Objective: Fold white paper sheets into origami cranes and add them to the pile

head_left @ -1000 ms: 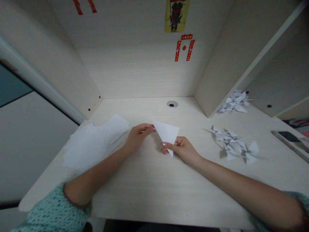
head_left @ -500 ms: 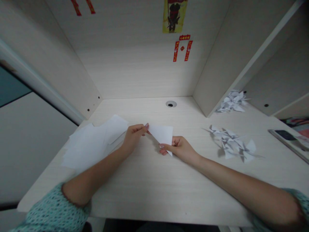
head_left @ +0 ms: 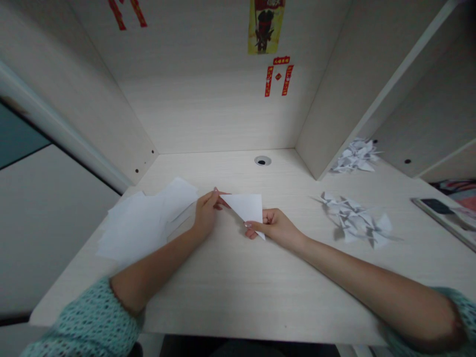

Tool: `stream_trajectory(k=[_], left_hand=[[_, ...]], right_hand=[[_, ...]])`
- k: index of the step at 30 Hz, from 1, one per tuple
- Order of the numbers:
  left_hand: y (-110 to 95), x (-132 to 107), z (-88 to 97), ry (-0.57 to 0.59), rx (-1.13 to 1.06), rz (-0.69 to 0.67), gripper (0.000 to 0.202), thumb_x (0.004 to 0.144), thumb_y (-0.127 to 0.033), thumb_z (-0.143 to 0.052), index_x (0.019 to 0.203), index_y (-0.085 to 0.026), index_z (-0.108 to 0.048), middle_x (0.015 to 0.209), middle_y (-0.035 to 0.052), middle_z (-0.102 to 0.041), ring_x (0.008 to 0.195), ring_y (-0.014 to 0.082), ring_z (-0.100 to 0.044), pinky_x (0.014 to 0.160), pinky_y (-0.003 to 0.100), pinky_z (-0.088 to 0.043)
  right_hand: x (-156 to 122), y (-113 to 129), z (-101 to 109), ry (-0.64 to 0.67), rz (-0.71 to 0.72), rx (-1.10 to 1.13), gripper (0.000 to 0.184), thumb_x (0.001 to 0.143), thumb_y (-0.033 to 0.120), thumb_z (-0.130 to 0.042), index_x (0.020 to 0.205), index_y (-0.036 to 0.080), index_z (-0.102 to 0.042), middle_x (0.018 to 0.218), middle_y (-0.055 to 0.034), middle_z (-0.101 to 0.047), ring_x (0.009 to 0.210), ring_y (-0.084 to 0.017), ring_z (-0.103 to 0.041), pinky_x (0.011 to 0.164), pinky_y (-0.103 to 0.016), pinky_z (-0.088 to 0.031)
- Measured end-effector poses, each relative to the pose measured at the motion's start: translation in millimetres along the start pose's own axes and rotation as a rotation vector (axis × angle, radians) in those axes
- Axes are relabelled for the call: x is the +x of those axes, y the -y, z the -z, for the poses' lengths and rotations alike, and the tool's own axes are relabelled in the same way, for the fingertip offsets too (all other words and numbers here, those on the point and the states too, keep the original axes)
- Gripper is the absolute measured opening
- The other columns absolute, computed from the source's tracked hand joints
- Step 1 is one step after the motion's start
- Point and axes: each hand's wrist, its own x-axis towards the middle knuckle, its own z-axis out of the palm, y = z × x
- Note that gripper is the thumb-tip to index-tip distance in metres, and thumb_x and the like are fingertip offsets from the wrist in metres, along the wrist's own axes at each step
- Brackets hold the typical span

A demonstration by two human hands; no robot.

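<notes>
Together, left hand (head_left: 206,212) and right hand (head_left: 278,226) pinch the paper triangle (head_left: 246,206), near a cubby (head_left: 420,124) holding paper cranes (head_left: 355,156).

Desk (head_left: 230,297): near edge open wood, free passage. Centre: left hand (head_left: 206,214), right hand (head_left: 278,228) pinching paper triangle (head_left: 245,206). Left edge: loose sheets (head_left: 141,225). Right half: folded paper shapes (head_left: 353,220). Far right edge: phone (head_left: 434,205).
</notes>
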Motion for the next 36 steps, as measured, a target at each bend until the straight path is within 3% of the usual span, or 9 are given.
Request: stream_trajectory(k=[3, 7, 10, 13, 18, 25, 31, 36], left_hand=[[2.3, 4.7, 1.8, -0.081, -0.052, 0.043, 0.047, 0.085, -0.055, -0.044, 0.081, -0.016, -0.07, 0.063, 0.0025, -0.061, 0.06, 0.0147, -0.056, 0.056, 0.026, -0.042], [-1.3, 0.2, 0.2, 0.114, 0.085, -0.006, 0.052, 0.089, -0.054, -0.034, 0.091, -0.015, -0.069, 0.074, 0.0062, -0.07, 0.073, 0.0182, -0.063, 0.067, 0.028, -0.045], [-7.2, -7.3, -1.7, 0.228, 0.123, -0.043, 0.059, 0.092, -0.054, -0.027, 0.092, -0.013, -0.069, 0.092, 0.0094, -0.072, 0.088, 0.0208, -0.064, 0.084, 0.033, -0.045], [-12.4, -12.1, -2.2, 0.304, 0.23, -0.098, 0.048, 0.088, -0.053, -0.041, 0.088, -0.014, -0.07, 0.096, 0.0078, -0.072, 0.094, 0.0223, -0.063, 0.088, 0.033, -0.044], [-13.3, -13.9, -3.5, 0.354, 0.371, -0.167, 0.028, 0.08, -0.045, -0.059, 0.082, -0.02, -0.072, 0.09, 0.0031, -0.073, 0.088, 0.0199, -0.064, 0.084, 0.028, -0.045], [-6.6, -10.0, -3.0, 0.338, 0.351, -0.122, 0.032, 0.081, -0.043, -0.057, 0.066, -0.017, -0.068, 0.069, 0.0003, -0.067, 0.066, 0.0145, -0.058, 0.065, 0.024, -0.042], [-6.0, -6.7, -3.2, 0.336, 0.277, -0.051, 0.035, 0.08, -0.046, -0.055, 0.063, -0.017, -0.067, 0.063, -0.0004, -0.064, 0.063, 0.0146, -0.054, 0.063, 0.025, -0.041], [-6.5, -6.2, -3.3, 0.356, 0.314, -0.012, 0.039, 0.078, -0.049, -0.055, 0.057, -0.017, -0.059, 0.054, -0.0019, -0.052, 0.058, 0.0143, -0.048, 0.058, 0.025, -0.037]], right_hand=[[-1.0, -2.3, 0.7, -0.007, 0.021, -0.038, 0.035, 0.059, 0.046, -0.078, 0.067, 0.013, -0.069, 0.064, -0.0056, -0.072, 0.056, -0.014, -0.065, 0.062, -0.028, -0.052], [-2.9, -3.7, -0.8, -0.068, 0.141, -0.075, 0.034, 0.067, 0.049, -0.071, 0.065, 0.015, -0.068, 0.062, -0.0044, -0.071, 0.058, -0.015, -0.064, 0.064, -0.028, -0.05], [-4.4, -3.6, -2.3, -0.116, 0.216, -0.119, 0.038, 0.073, 0.052, -0.065, 0.063, 0.016, -0.068, 0.061, -0.0042, -0.07, 0.058, -0.015, -0.062, 0.064, -0.028, -0.048], [-4.1, -5.5, -2.2, -0.13, 0.228, -0.112, 0.045, 0.077, 0.057, -0.058, 0.064, 0.016, -0.068, 0.063, -0.0054, -0.07, 0.058, -0.015, -0.06, 0.063, -0.028, -0.046], [-1.0, -11.5, -0.3, -0.07, 0.224, -0.118, 0.05, 0.08, 0.06, -0.053, 0.068, 0.015, -0.071, 0.065, -0.0054, -0.069, 0.061, -0.015, -0.058, 0.066, -0.028, -0.044], [-2.5, -5.6, 0.5, -0.019, 0.24, -0.162, 0.056, 0.082, 0.064, -0.046, 0.069, 0.017, -0.073, 0.068, -0.0058, -0.069, 0.067, -0.017, -0.059, 0.075, -0.031, -0.043], [-0.1, -10.3, -0.8, -0.101, 0.239, -0.025, 0.051, 0.079, 0.064, -0.05, 0.07, 0.017, -0.068, 0.065, -0.0045, -0.066, 0.065, -0.017, -0.058, 0.068, -0.031, -0.047], [3.9, -10.6, 3.3, -0.234, 0.281, 0.075, 0.036, 0.076, 0.054, -0.061, 0.086, 0.02, -0.066, 0.069, -0.0015, -0.064, 0.064, -0.015, -0.057, 0.062, -0.028, -0.048]])
